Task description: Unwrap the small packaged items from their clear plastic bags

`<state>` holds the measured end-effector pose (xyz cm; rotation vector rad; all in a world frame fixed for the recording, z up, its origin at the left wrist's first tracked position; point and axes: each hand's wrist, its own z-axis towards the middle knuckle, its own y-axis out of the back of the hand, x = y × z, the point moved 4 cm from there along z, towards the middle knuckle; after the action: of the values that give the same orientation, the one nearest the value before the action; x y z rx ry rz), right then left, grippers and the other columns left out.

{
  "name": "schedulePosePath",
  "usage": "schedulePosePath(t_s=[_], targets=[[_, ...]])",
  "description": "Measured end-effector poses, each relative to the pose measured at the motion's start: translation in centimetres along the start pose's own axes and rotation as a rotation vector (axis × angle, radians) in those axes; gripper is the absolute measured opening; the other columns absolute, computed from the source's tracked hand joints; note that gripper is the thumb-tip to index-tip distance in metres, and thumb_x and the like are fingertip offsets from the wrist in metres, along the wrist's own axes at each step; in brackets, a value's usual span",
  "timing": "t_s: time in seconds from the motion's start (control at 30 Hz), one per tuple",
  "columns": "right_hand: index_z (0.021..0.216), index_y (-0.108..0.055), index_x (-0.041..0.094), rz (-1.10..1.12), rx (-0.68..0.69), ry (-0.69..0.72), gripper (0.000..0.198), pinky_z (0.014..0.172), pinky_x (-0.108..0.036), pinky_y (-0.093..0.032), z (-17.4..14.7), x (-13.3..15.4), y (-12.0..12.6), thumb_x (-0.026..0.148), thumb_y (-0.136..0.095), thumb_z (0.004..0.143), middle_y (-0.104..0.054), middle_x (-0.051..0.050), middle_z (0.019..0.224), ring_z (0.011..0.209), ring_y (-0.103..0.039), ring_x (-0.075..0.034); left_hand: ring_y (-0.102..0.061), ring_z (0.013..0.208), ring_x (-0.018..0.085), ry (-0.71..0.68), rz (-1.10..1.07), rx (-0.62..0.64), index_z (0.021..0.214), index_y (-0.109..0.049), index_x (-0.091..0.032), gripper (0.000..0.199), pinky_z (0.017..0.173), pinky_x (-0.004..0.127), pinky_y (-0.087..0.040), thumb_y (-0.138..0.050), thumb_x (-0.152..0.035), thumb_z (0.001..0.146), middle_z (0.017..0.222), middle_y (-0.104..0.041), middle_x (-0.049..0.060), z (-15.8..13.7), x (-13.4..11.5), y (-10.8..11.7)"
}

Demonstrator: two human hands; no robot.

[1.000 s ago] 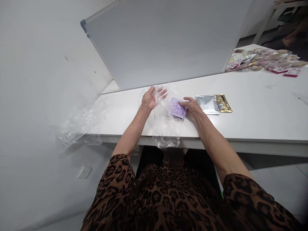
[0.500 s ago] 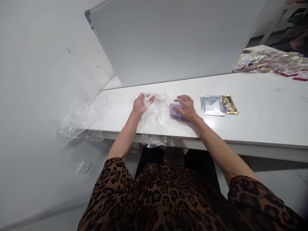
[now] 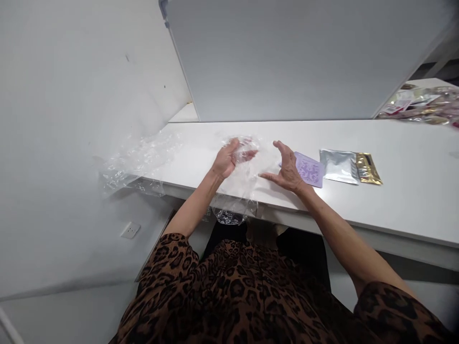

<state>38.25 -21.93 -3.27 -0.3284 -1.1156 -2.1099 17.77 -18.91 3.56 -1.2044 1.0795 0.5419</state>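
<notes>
My left hand (image 3: 229, 158) grips a clear plastic bag (image 3: 238, 184), its fingers showing through the film. The bag's lower end droops over the table's front edge. To the right, my right hand (image 3: 286, 168) is open, thumb and fingers spread wide apart, with nothing between them. Just behind that hand lies a flat purple patterned packet (image 3: 310, 172), partly covered by the fingers. A silver foil pouch (image 3: 339, 166) rests beside the packet, its left side close to the packet's right edge. Against the pouch's right side is a gold foil sachet (image 3: 368, 168).
Crumpled clear plastic bags (image 3: 139, 160) lie at the table's left end, partly hanging over the edge by the wall. A whiteboard (image 3: 287, 62) stands along the back of the white table (image 3: 401, 205). Several bagged goods with red-and-white cards (image 3: 423, 105) are piled at the far right.
My right hand has come off the purple packet and spread open, and the packet now lies nearer the silver pouch. My left hand keeps hold of the bag. The camera view has shifted.
</notes>
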Motion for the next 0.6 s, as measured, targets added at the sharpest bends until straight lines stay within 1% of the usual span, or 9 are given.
schedulePosePath(t_s=[0.03,0.1,0.17,0.23,0.33,0.37,0.43,0.53,0.6], targets=[[0.153,-0.047,0.020,0.043,0.029,0.000,0.098,0.123,-0.059,-0.032,-0.1,1.0,-0.5,0.076,-0.074,0.077,-0.048,-0.019,0.156,0.149,-0.037,-0.041,-0.074,0.115,0.030,0.023,0.023,0.054,0.099,-0.072,-0.017,0.025,0.108,0.051,-0.054,-0.069,-0.042,0.096,0.120,-0.077,0.011,-0.8,0.5,-0.4],[0.130,-0.065,0.021,0.138,0.087,-0.016,0.073,0.118,-0.057,-0.038,-0.2,2.6,-1.4,0.074,-0.070,0.080,-0.064,-0.018,0.135,0.136,-0.050,-0.040,-0.076,0.110,0.030,0.056,0.062,0.147,0.097,-0.071,-0.018,0.029,0.106,0.051,-0.055,-0.078,-0.045,0.089,0.112,-0.078,0.010,-2.2,1.4,-0.9],[0.099,-0.072,0.022,0.254,0.139,-0.031,0.050,0.104,-0.053,-0.049,-0.4,3.6,-1.9,0.069,-0.061,0.089,-0.072,-0.015,0.106,0.108,-0.064,-0.035,-0.076,0.105,0.029,0.048,0.111,0.183,0.092,-0.069,-0.019,0.035,0.104,0.049,-0.054,-0.085,-0.048,0.081,0.101,-0.077,0.008,-3.5,1.9,-0.4],[0.081,-0.068,0.023,0.349,0.140,-0.039,0.043,0.088,-0.047,-0.055,-0.5,4.1,-1.8,0.062,-0.055,0.094,-0.070,-0.011,0.087,0.085,-0.065,-0.028,-0.073,0.106,0.026,-0.044,0.198,0.099,0.093,-0.068,-0.020,0.041,0.105,0.045,-0.053,-0.090,-0.048,0.074,0.098,-0.074,0.006,-4.6,1.8,1.3],[0.071,-0.065,0.025,0.408,0.022,-0.077,0.037,0.077,-0.041,-0.056,-0.2,4.6,-1.0,0.054,-0.058,0.092,-0.066,-0.005,0.073,0.074,-0.063,-0.024,-0.068,0.109,0.025,-0.206,0.390,-0.124,0.124,-0.066,-0.025,0.070,0.106,0.044,-0.050,-0.096,-0.047,0.065,0.119,-0.071,0.010,-6.2,1.1,4.5],[0.067,-0.063,0.025,0.431,-0.012,-0.096,0.038,0.075,-0.040,-0.056,-0.1,5.0,-0.9,0.055,-0.061,0.090,-0.064,-0.004,0.069,0.072,-0.063,-0.024,-0.067,0.109,0.026,-0.219,0.451,-0.148,0.136,-0.061,-0.028,0.085,0.105,0.045,-0.051,-0.097,-0.047,0.063,0.128,-0.068,0.013,-6.6,1.1,5.3],[0.064,-0.062,0.026,0.508,-0.020,-0.139,0.040,0.074,-0.041,-0.057,0.2,6.1,-1.1,0.058,-0.068,0.085,-0.064,-0.003,0.067,0.070,-0.063,-0.023,-0.067,0.109,0.030,-0.180,0.541,-0.078,0.146,-0.056,-0.029,0.101,0.101,0.048,-0.053,-0.099,-0.049,0.058,0.136,-0.065,0.016,-7.3,1.8,5.8],[0.075,-0.072,0.028,0.635,0.095,-0.174,0.035,0.078,-0.045,-0.060,0.4,8.3,-2.3,0.062,-0.077,0.080,-0.073,-0.004,0.081,0.079,-0.069,-0.027,-0.069,0.111,0.036,-0.103,0.567,0.075,0.125,-0.073,-0.027,0.077,0.100,0.053,-0.054,-0.098,-0.052,0.056,0.120,-0.074,0.013,-7.4,3.5,5.9],[0.092,-0.077,0.030,0.703,0.161,-0.177,0.032,0.088,-0.048,-0.061,0.2,9.5,-3.0,0.060,-0.079,0.080,-0.077,-0.006,0.098,0.092,-0.072,-0.029,-0.070,0.109,0.039,-0.081,0.456,0.047,0.099,-0.079,-0.025,0.051,0.101,0.058,-0.053,-0.097,-0.050,0.058,0.099,-0.077,0.013,-7.2,4.0,6.9]])
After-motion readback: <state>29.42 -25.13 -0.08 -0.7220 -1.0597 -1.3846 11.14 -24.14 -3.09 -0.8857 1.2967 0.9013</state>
